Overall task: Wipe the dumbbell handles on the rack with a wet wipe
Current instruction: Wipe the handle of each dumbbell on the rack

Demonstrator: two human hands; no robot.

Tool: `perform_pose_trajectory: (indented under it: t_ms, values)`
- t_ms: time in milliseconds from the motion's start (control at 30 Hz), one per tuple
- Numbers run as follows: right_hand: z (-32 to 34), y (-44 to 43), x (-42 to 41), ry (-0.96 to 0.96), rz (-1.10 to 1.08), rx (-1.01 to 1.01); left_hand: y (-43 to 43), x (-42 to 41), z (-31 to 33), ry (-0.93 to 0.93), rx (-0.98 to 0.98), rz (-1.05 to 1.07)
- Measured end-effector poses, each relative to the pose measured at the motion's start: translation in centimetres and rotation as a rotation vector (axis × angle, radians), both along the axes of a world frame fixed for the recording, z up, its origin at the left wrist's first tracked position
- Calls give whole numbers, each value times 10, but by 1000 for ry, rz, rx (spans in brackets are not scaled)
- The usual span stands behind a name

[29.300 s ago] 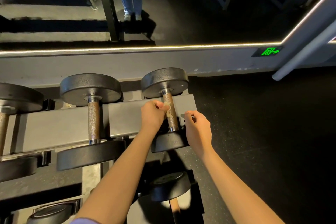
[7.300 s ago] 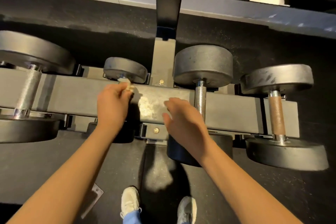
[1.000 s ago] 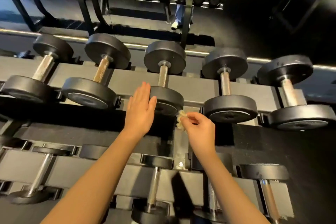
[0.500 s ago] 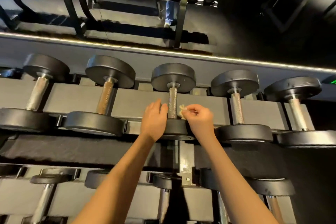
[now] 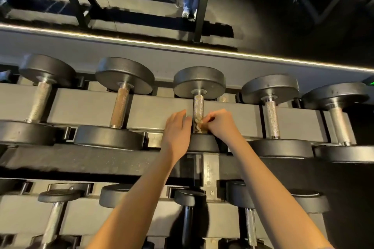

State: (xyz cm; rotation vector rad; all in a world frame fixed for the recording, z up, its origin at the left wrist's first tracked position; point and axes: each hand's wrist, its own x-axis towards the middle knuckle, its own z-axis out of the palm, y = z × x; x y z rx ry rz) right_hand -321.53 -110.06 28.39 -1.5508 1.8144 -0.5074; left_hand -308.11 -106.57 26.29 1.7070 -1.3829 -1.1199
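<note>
Several black dumbbells lie across the grey upper shelf of the rack (image 5: 157, 111). The middle dumbbell's knurled steel handle (image 5: 198, 105) runs between my hands. My right hand (image 5: 220, 123) pinches a crumpled wet wipe (image 5: 199, 125) against the lower part of that handle. My left hand (image 5: 177, 129) lies with straight fingers on the shelf and the near weight head, just left of the handle. The handle's near end is hidden by the wipe.
Neighbouring handles stand left (image 5: 119, 107) and right (image 5: 272, 118) of the middle one. A lower shelf (image 5: 141, 218) with several smaller dumbbells sits under my forearms. Behind the rack a mirror (image 5: 263, 16) reflects racks and a person's legs. A lit strip (image 5: 182, 46) edges it.
The view has moved closer to the upper shelf. My right hand has brought the wipe from beside the handle onto its lower part. My left hand has stayed beside the handle.
</note>
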Motion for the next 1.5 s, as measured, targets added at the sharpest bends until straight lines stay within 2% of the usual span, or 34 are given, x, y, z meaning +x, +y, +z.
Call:
perform_pose_trajectory:
  t_ms: [100,167,300,433,533,800,1067,1200,1300,1367,1467,1500]
  values:
    - [0,-5,5,-3,-44,-72,1,0,0,-14,-7,1]
    - [-1,-15,11,-82,-145,-212,1,1,-2,-8,-5,5]
    - [-3,-35,17,-180,-276,-280,0,0,-5,30,-8,42]
    - [-11,-25,10,-96,-167,-281,0,0,-4,78,10,70]
    - [-13,-16,6,-98,-87,-196,1,-2,2,53,15,59]
    - [-11,-39,19,-115,-260,-400,2,1,3,-113,-28,8]
    - [-12,-25,4,-32,-82,-240,2,0,7,-74,-24,6]
    - [-7,-37,17,-41,-209,-385,4,-2,5,-18,-23,37]
    - [-6,-41,23,-64,-285,-425,3,0,5,105,62,42]
    - [-7,-35,18,-55,-241,-404,1,1,6,38,65,5]
    - [-10,-22,9,-42,-156,-196,0,2,6,-51,40,-47]
    - [-9,-18,8,-22,-128,-181,0,3,6,-65,37,-66]
